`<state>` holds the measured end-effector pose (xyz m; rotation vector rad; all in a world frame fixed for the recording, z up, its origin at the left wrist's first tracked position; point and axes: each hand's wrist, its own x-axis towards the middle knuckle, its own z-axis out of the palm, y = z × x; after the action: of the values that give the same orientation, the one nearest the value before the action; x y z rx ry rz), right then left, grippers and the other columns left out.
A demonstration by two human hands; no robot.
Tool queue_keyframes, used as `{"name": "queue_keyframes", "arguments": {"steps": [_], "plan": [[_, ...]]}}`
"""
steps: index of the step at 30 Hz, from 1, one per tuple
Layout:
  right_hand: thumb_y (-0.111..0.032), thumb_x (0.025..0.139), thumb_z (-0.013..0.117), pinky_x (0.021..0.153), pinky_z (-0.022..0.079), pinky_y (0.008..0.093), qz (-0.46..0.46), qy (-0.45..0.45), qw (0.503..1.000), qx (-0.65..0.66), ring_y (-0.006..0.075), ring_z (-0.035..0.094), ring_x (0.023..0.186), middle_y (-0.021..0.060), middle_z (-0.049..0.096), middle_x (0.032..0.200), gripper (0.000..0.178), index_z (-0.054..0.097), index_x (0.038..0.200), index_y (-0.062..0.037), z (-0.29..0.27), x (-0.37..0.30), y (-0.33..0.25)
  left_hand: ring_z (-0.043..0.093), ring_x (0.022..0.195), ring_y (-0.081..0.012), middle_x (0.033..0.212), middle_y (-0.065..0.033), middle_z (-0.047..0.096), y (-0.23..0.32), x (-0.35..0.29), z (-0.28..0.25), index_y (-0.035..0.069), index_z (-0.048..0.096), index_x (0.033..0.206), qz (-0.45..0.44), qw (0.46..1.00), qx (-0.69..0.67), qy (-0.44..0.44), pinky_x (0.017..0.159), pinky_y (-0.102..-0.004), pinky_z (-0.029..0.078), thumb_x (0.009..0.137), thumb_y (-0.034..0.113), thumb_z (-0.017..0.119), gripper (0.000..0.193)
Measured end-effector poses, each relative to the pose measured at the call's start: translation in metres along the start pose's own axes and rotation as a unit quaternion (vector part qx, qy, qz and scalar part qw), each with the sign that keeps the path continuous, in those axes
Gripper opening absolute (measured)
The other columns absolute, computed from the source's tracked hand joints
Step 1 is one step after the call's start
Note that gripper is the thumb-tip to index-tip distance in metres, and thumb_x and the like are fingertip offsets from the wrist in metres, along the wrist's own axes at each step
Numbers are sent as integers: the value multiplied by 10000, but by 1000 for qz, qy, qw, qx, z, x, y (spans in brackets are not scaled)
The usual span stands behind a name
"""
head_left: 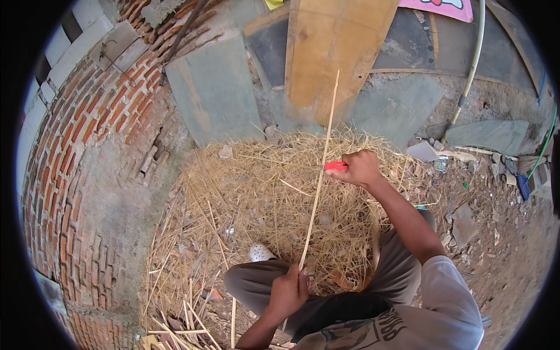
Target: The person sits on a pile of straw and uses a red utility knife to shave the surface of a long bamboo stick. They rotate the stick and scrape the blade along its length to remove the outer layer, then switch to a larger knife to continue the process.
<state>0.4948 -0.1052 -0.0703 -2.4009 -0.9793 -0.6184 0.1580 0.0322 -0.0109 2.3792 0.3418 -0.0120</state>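
A long, thin bamboo strip (317, 198) slants upward and away from my lap. My left hand (288, 291) is closed around its lower end, close to my knee. Farther out and to the right, my right hand (363, 168) grips a red box cutter (336, 167), whose tip meets or nearly meets the strip about halfway along; the blade itself is too small to make out. Pale shavings (251, 192) cover the ground under the strip.
Several loose bamboo strips (189, 318) lie at lower left. A worn brick wall (87, 134) rises on the left. Boards (213, 87) lean at the back, beside a pale pole (470, 76). Rubble (464, 224) lies to the right. A white perforated shoe (261, 252) shows by my knee.
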Motion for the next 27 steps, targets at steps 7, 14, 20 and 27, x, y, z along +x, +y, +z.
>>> {"name": "queue_keyframes", "arguments": {"steps": [7, 14, 20, 27], "plan": [[-797, 754, 504, 566, 513, 418, 156, -50, 986, -1, 312, 644, 590, 120, 620, 569, 699, 715, 686, -134, -19, 16, 36, 599, 522, -260, 619, -109, 602, -49, -103, 28, 15, 585, 1202, 59, 998, -18, 16, 503, -361, 444, 992, 222, 491, 310], [-798, 791, 448, 694, 524, 461, 288, 31, 957, -27, 368, 674, 764, 184, 673, 714, 806, 717, 793, -38, -37, 16, 96, 599, 615, -440, 702, -251, 600, -82, -161, 19, 10, 554, 1223, -40, 995, 7, -96, 554, -467, 475, 969, 241, 483, 350], [-782, 833, 400, 736, 505, 467, 418, -31, 906, 54, 389, 656, 792, 200, 666, 750, 802, 694, 769, -38, -29, 7, 124, 532, 562, -322, 650, -163, 548, -89, -175, 5, 45, 572, 1234, -76, 991, -104, -42, 516, -396, 416, 989, 245, 471, 331], [-537, 949, 460, 647, 492, 463, 105, -154, 979, 88, 373, 638, 692, 180, 639, 707, 514, 615, 915, -48, -24, -17, 7, 288, 524, 14, 601, 105, 362, -57, -82, 22, 6, 604, 1187, -117, 901, -413, 56, 473, -192, 221, 1036, 217, 445, 304]]}}
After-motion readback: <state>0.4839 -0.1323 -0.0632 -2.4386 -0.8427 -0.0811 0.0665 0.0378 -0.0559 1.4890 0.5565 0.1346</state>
